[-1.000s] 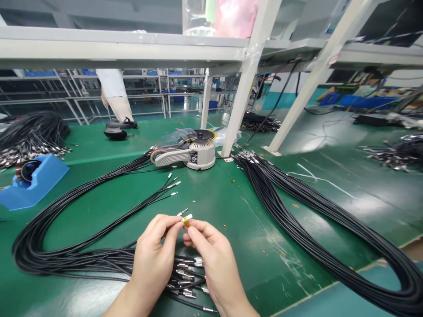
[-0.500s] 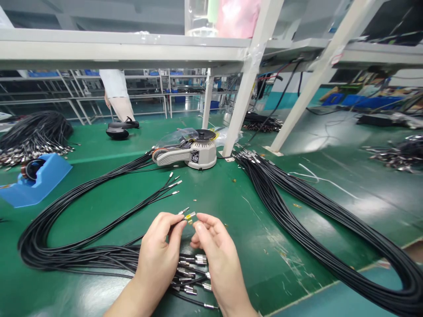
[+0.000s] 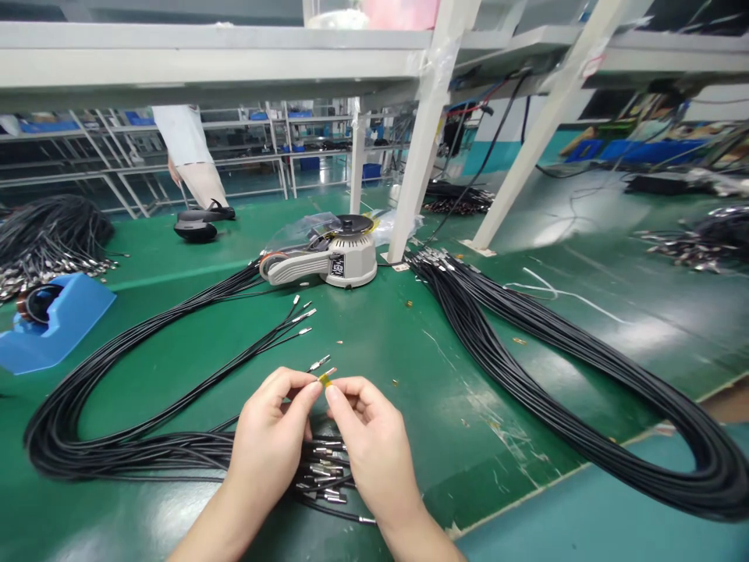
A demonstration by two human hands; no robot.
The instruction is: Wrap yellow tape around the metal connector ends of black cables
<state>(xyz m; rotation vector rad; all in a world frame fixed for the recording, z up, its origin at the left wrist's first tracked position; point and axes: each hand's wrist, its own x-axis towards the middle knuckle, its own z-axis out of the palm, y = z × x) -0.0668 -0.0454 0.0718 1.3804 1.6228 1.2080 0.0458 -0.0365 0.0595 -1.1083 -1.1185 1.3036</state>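
My left hand point(image 3: 266, 433) pinches thin black cables, and two metal terminals point(image 3: 319, 363) stick out past its fingertips. A small piece of amber tape point(image 3: 324, 379) sits on a terminal, pressed between the fingertips of my right hand point(image 3: 366, 445). Below both hands lies a bunch of metal-tipped cable ends point(image 3: 321, 472). A large coil of black cable point(image 3: 117, 445) runs off to the left on the green bench mat point(image 3: 409, 406).
An electric tape dispenser point(image 3: 328, 254) stands ahead, beside a white shelf leg point(image 3: 417, 164). A blue tape holder point(image 3: 52, 324) sits at the left. Black cable bundles point(image 3: 527, 343) lie to the right. A person in a white coat point(image 3: 184, 148) stands beyond the bench.
My right fingertips have closed back onto the amber tape after being slightly apart from it. My hands have drawn closer together, and the whole view has shifted slightly.
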